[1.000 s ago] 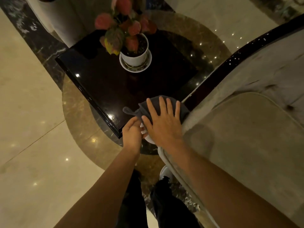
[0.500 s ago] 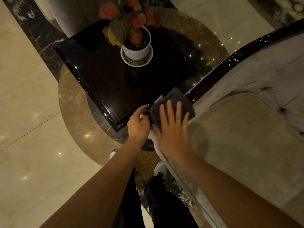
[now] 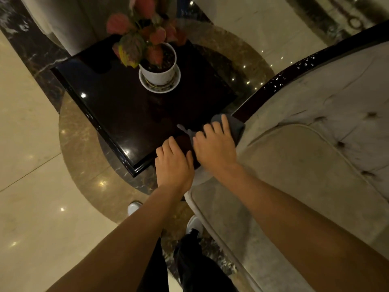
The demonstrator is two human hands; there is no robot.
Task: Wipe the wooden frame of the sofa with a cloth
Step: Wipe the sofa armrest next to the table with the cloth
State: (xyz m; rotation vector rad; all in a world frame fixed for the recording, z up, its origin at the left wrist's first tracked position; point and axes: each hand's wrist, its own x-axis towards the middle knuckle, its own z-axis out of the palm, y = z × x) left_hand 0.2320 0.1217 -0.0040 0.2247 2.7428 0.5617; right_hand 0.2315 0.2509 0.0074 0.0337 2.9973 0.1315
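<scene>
A dark grey cloth (image 3: 234,126) lies over the near end of the sofa's glossy dark wooden frame (image 3: 294,72), which runs up to the right along the grey tufted upholstery. My right hand (image 3: 214,144) presses flat on the cloth, fingers curled over it. A loose corner of the cloth sticks out to the left. My left hand (image 3: 173,163) rests just left of the right one, on the frame's end by the side table's corner, fingers apart, holding nothing that I can see.
A glossy black side table (image 3: 117,114) stands close to the left of the sofa arm, with a white potted plant (image 3: 157,68) on a saucer. A beige seat cushion (image 3: 294,175) lies to the right. Polished marble floor (image 3: 31,144) surrounds it; my shoes are below.
My right hand has slid the cloth farther up along the frame. My left hand has let go of the cloth's corner and now lies flat below it.
</scene>
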